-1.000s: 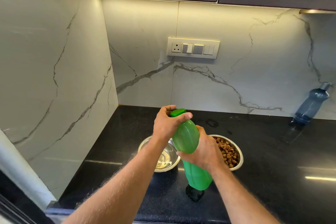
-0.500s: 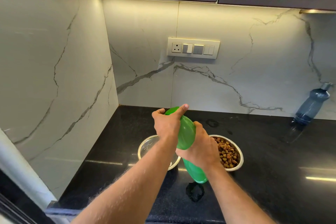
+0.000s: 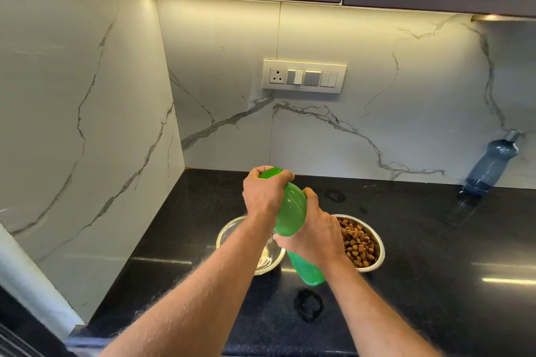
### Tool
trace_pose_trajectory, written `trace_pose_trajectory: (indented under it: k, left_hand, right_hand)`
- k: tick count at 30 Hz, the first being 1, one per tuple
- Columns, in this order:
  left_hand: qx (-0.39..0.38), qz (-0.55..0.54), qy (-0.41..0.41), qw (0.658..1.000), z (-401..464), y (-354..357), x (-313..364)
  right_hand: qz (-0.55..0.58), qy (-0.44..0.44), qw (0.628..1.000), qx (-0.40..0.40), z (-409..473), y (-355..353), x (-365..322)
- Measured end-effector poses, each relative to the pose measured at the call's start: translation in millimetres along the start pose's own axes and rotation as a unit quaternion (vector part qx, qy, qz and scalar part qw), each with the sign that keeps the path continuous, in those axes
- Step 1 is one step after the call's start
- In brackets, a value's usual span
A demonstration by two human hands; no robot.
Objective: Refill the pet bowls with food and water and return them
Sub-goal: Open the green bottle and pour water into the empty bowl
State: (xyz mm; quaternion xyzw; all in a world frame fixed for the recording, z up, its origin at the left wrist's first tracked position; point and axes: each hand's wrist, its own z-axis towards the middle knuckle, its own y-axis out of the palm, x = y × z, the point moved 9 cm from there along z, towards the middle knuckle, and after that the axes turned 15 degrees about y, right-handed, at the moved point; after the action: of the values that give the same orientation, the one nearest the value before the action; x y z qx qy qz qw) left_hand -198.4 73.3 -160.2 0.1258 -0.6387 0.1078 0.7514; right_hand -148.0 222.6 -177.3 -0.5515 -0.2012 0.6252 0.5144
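While both hands work above it, the black granite countertop (image 3: 435, 240) carries every item listed.

Green plastic bottle (image 3: 293, 211): held clear of the countertop, long axis tilted, cap end up and toward the backsplash, base down and toward the person, body between the two bowls.

Kibble bowl (image 3: 374, 240): steel, filled, on the countertop just right of the bottle.

Water bowl (image 3: 232, 236): steel, on the countertop just left of the bottle; water level unclear.

Right hand (image 3: 314, 230): wrapped round the bottle's middle.

Left hand (image 3: 262, 193): fingers curled over the cap; likely unscrewing, being directly over the water bowl's side.

Grey bottle (image 3: 490, 164): far right, leaning on the backsplash.
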Motion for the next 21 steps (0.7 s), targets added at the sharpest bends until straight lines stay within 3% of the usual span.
trace_pose_trajectory:
  k: [7,10,14,21]
  left_hand:
    - [-0.138,0.009,0.095,0.986,-0.2,13.6,19.8]
    - [-0.123,-0.015,0.122,0.985,-0.9,-3.1,12.1]
    - [-0.068,0.018,0.082,0.994,7.4,-37.7,-25.6]
    - [-0.146,0.127,0.033,0.981,21.5,-53.7,-73.3]
  right_hand:
    - [0.056,0.038,0.997,-0.040,2.4,0.8,11.6]
    - [0.079,0.054,0.994,-0.054,6.2,-4.2,15.4]
    - [0.099,0.064,0.992,-0.040,12.5,-18.3,15.8]
    - [0.114,0.125,0.985,-0.016,38.3,-32.5,25.0]
